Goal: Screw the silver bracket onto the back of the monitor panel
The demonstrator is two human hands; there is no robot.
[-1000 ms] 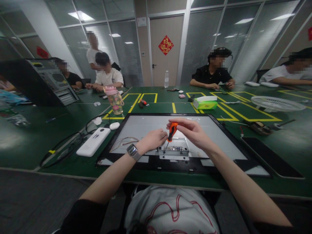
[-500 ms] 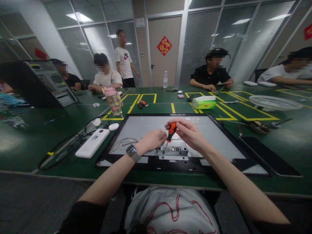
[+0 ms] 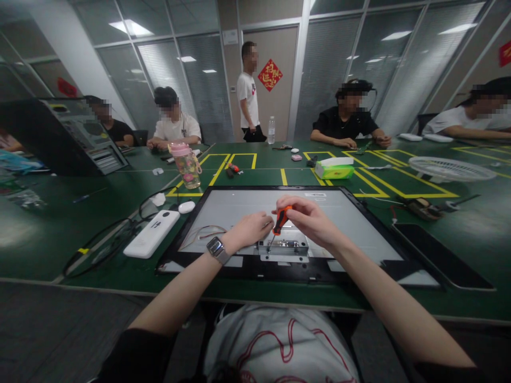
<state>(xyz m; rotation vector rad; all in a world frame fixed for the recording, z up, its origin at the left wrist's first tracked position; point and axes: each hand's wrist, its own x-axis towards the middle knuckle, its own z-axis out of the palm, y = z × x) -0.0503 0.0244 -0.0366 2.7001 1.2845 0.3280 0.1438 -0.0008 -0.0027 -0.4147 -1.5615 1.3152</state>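
Observation:
A flat monitor panel (image 3: 359, 223) lies back-up on the green table, with a small metal bracket (image 3: 284, 248) near its front edge. My right hand (image 3: 309, 219) is closed round the orange and black handle of a screwdriver (image 3: 278, 223), whose tip stands on the bracket's left end. My left hand (image 3: 251, 229), with a watch on the wrist, is curled beside the shaft, fingertips pinched close to it; whether they touch it is hidden.
A white power bank (image 3: 151, 233) and black cables (image 3: 107, 239) lie left of the panel. A pink-lidded bottle (image 3: 187, 165), a green tissue box (image 3: 334, 168), a fan grille (image 3: 449, 169) and a computer case (image 3: 80, 135) stand further off. Several people sit around the table; one stands by the door.
My right hand has closed lower over the screwdriver handle, hiding more of it. The standing person has walked right, toward the door. My left hand has stayed put.

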